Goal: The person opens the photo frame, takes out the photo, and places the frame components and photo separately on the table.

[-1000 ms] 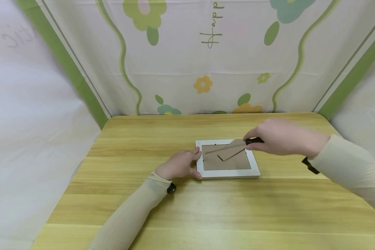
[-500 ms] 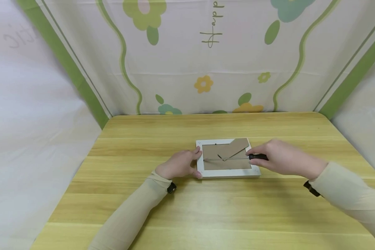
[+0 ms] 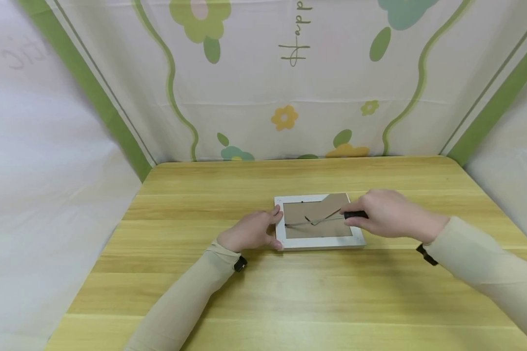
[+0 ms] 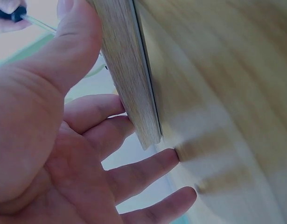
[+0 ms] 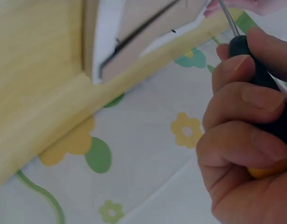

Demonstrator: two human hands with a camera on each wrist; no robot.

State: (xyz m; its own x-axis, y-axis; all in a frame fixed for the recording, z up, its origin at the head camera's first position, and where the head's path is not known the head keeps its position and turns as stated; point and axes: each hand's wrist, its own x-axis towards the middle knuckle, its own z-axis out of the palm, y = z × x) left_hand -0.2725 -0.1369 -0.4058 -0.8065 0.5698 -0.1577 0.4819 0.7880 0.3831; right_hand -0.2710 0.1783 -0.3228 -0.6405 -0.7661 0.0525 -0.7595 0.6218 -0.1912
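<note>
A white picture frame [image 3: 318, 242] lies face down on the table, its brown backing board [image 3: 298, 212] and angled easel stand [image 3: 332, 204] showing. My left hand [image 3: 250, 231] holds the frame's left side; in the left wrist view its thumb [image 4: 80, 42] and two fingers touch the frame edge, while the other two are spread apart from it. With curled fingers my right hand [image 3: 386, 214] grips a screwdriver [image 3: 355, 214] by its dark, yellow-ended handle. The thin shaft crosses above the backing, with its tip at a small dark spot by the left inner edge.
The wooden table [image 3: 202, 195] stretches around the frame on all sides. Behind it hangs a white flowered cloth [image 3: 246, 87], with white cloth also at both sides. A dark strap [image 3: 427, 254] is on the right wrist, another [image 3: 240, 263] on the left.
My right hand has swung toward the near side, then slightly back and left. The screwdriver's tip has come to the frame's left inner edge. The left hand and frame stay put.
</note>
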